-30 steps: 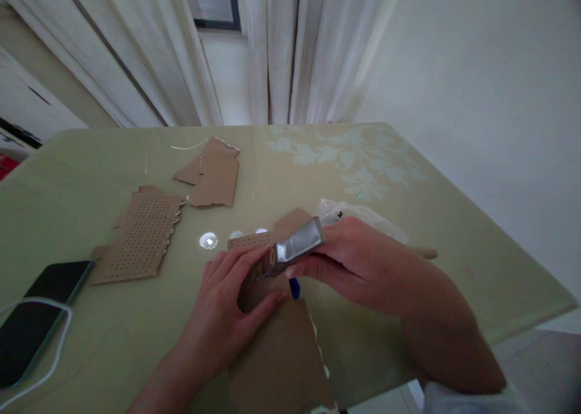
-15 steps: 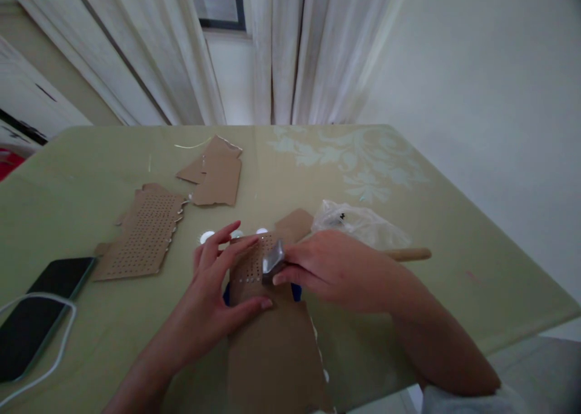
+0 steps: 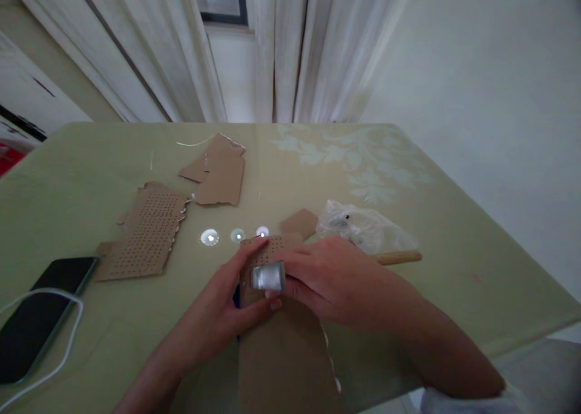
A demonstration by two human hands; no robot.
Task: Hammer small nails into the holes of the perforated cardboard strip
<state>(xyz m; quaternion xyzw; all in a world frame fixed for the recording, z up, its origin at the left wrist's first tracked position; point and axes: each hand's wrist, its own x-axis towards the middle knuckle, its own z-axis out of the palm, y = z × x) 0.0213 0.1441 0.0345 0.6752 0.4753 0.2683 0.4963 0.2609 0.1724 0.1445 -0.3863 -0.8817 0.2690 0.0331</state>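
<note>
A piece of brown cardboard [image 3: 290, 365] lies in front of me, its far part punched with rows of small holes. My left hand [image 3: 231, 299] rests on its left side with thumb and forefinger spread apart, pressing on the board. In my right hand [image 3: 333, 278] is a hammer, gripped close to its metal head [image 3: 269, 276]; the wooden handle [image 3: 399, 257] sticks out past the wrist to the right. The head hangs over the holes between my two hands and hides some of them. Something blue [image 3: 236, 296] peeks out beneath the cardboard.
Left of my hands lie another perforated cardboard piece [image 3: 147, 235] and a black phone [image 3: 40, 311] with a white cable [image 3: 75, 323]. Cardboard scraps [image 3: 221, 178] sit farther back. A clear plastic bag [image 3: 367, 226] lies beyond my right hand, near bright round spots [image 3: 209, 237].
The hammer head has tilted and turned, now showing its broad silver side. My left fingers have drawn in closer to the board, and the board appears slightly farther right in view.
</note>
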